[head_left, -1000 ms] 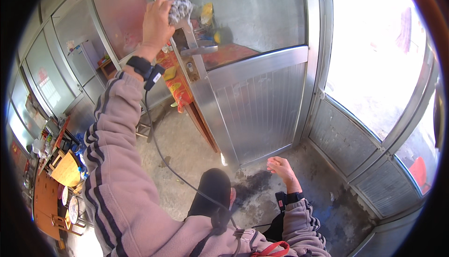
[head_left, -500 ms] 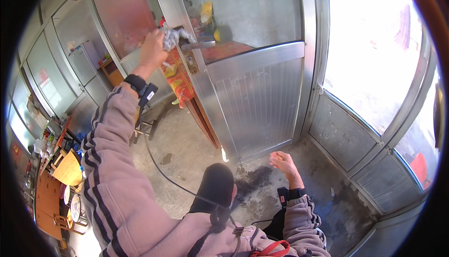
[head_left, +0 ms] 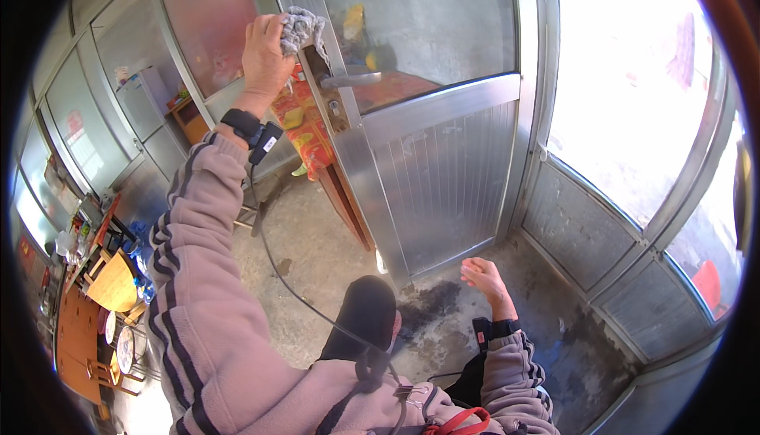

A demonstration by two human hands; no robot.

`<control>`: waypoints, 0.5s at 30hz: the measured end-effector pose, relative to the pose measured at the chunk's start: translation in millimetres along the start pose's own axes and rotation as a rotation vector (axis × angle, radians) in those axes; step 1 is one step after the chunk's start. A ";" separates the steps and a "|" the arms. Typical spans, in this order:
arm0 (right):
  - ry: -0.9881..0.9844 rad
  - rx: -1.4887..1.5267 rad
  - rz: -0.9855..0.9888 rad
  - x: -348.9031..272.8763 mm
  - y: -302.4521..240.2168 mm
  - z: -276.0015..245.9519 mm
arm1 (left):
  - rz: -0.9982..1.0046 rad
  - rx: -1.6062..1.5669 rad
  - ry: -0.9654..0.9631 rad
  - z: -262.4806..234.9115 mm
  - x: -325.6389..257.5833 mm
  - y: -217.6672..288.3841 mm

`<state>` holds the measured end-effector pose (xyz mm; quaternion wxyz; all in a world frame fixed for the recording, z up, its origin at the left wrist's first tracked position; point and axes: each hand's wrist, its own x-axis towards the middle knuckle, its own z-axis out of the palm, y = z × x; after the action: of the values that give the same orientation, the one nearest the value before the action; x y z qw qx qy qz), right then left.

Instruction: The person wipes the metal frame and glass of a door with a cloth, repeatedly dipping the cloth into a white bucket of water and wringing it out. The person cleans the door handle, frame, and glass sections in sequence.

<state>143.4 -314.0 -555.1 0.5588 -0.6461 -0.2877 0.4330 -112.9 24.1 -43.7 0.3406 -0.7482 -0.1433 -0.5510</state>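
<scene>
Left hand (head_left: 265, 51) presses grey rag (head_left: 301, 27) against door edge (head_left: 317, 63).

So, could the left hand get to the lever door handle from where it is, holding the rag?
Probably yes. The left hand presses a grey rag against the door edge just above the lever handle, and nothing shows between them; the rag fills its grip, though.

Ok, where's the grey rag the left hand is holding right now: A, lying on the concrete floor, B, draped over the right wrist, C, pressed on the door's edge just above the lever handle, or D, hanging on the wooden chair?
C: the left hand presses the grey rag against the metal door edge, just above the lever handle.
</scene>
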 end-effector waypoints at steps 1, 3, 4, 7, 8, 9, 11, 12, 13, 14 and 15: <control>-0.036 0.031 -0.077 -0.5 -0.1 2.1 | 0.051 -0.029 0.056 2.8 -3.9 0.9; -0.012 -0.007 0.003 -0.9 -0.4 5.6 | -0.017 -0.070 0.022 9.8 -16.2 -0.9; -0.040 0.020 -0.069 -1.2 -0.4 7.0 | 0.020 -0.088 0.024 12.6 -26.5 -1.9; -0.032 0.003 -0.066 -3.3 0.7 7.9 | -0.037 -0.155 0.002 25.6 -52.7 -4.5; -0.032 -0.003 -0.068 -4.4 1.7 7.1 | -0.107 -0.200 0.004 31.9 -58.3 -4.9; 0.014 -0.043 0.000 -5.7 3.0 6.2 | -0.232 -0.241 -0.033 38.1 -64.4 -4.3; -0.008 -0.016 -0.080 -9.4 5.6 4.7 | -0.261 -0.358 -0.013 45.4 -81.5 -1.0; 0.017 -0.048 -0.006 -11.5 6.4 4.3 | -0.336 -0.391 -0.046 48.7 -90.5 2.9; 0.002 -0.018 -0.089 -13.2 7.0 5.8 | -0.456 -0.436 -0.093 51.2 -97.8 5.6; 0.005 -0.021 -0.093 -14.6 7.0 7.0 | -0.487 -0.530 -0.076 53.6 -105.3 8.3; 0.052 -0.054 -0.021 -15.3 6.1 10.7 | -0.407 -0.534 -0.006 54.2 -108.4 13.3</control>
<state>126.3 -323.3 -557.5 0.5531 -0.6689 -0.2915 0.4022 -103.8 68.0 -157.1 0.0149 -0.7687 -0.1416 -0.6235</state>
